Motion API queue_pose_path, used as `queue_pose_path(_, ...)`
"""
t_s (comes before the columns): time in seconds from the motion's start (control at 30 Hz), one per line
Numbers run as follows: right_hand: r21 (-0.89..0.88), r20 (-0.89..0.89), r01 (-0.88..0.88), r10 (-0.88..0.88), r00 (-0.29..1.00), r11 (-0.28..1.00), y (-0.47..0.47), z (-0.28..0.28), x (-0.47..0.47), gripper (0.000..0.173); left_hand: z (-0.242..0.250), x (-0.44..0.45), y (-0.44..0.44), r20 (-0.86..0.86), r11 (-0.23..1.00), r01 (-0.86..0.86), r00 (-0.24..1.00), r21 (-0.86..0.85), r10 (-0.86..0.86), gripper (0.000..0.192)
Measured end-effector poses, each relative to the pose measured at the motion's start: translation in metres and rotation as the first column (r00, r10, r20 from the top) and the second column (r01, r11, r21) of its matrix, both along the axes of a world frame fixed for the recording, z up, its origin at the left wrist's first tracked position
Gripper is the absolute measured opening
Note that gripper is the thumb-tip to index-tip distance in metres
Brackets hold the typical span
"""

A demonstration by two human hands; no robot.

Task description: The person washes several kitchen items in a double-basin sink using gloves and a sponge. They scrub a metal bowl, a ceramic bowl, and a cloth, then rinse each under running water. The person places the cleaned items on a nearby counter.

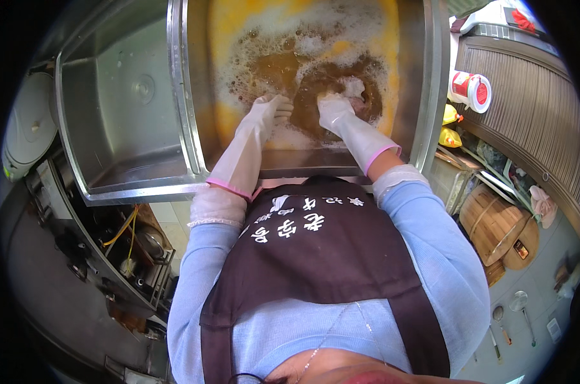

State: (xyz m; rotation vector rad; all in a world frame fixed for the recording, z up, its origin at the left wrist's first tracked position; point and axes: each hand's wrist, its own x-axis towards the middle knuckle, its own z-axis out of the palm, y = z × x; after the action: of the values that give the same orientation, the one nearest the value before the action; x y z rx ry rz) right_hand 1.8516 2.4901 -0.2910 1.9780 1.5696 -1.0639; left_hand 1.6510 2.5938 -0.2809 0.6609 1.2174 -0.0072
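Two long white rubber gloves with pink cuffs cover my hands, both over the right-hand basin of a steel sink point(310, 161). Brownish, foamy water point(275, 72) fills that basin. My left hand point(274, 106) is at the water's surface, its fingers curled; whether it holds anything is not clear. My right hand point(335, 109) is partly in the water, fingers bent down and their tips hidden. Just beside it, a pale and pinkish wet item point(354, 91), perhaps a cloth or meat, breaks the surface. Its grip on that item cannot be made out.
Left of the divider point(177, 86) lies a second steel basin point(131, 96) with a drain. Beyond the sink's right edge are a white tub with a red label point(470, 91) and yellow bottles point(450, 127). Round wooden boards point(496, 221) stand lower right; a rack with pans is lower left.
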Motion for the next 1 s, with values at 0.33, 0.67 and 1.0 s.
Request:
queue_pose_path(0.33,0.237,-0.448,0.023,0.088,0.890,0.971,0.020,0.035,-0.019,0.042,-0.014,0.054,-0.003,0.096,0.981,-0.154,0.982,-0.118,0.165,0.056)
queue_pose_path(0.67,0.304,-0.357,0.388,-0.274,0.893,0.870,0.034,-0.012,0.006,0.037,0.000,0.024,0.002,-0.029,0.986,-0.165,0.986,-0.003,0.164,0.062)
queue_pose_path(1.0,0.275,-0.669,0.336,-0.072,0.740,0.901,0.036,-0.006,-0.034,0.041,0.042,0.030,0.014,-0.035,0.932,-0.250,0.963,0.262,0.268,0.066)
